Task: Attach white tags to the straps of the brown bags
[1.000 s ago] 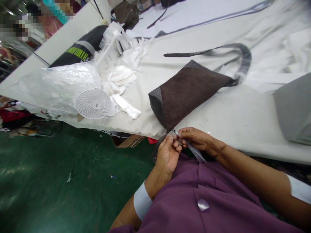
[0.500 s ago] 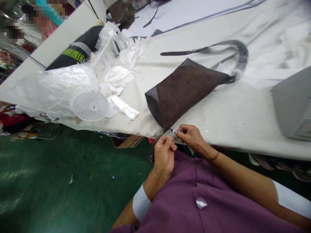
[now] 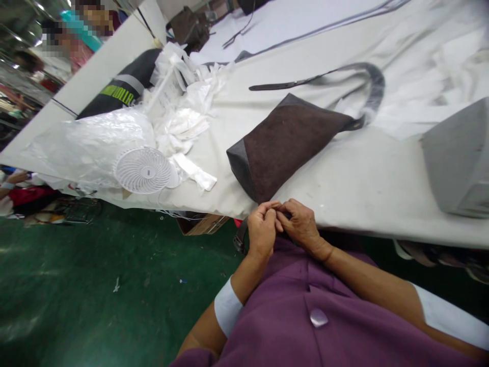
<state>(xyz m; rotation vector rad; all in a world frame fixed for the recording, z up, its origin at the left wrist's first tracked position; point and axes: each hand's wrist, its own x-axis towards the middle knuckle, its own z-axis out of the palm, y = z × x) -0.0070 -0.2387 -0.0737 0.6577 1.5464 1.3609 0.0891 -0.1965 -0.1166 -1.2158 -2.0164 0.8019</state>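
My left hand (image 3: 263, 230) and right hand (image 3: 300, 224) are pinching together at the brown suede bag's (image 3: 284, 142) near corner; its long axis is running diagonally across the worktop (image 3: 374, 178), strap end pointing away.

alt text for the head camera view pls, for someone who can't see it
A person's left hand and right hand are pinched together at the near corner of a brown suede bag lying on a white table; what they grip is hidden. A small white fan and crumpled plastic bags lie to the left.
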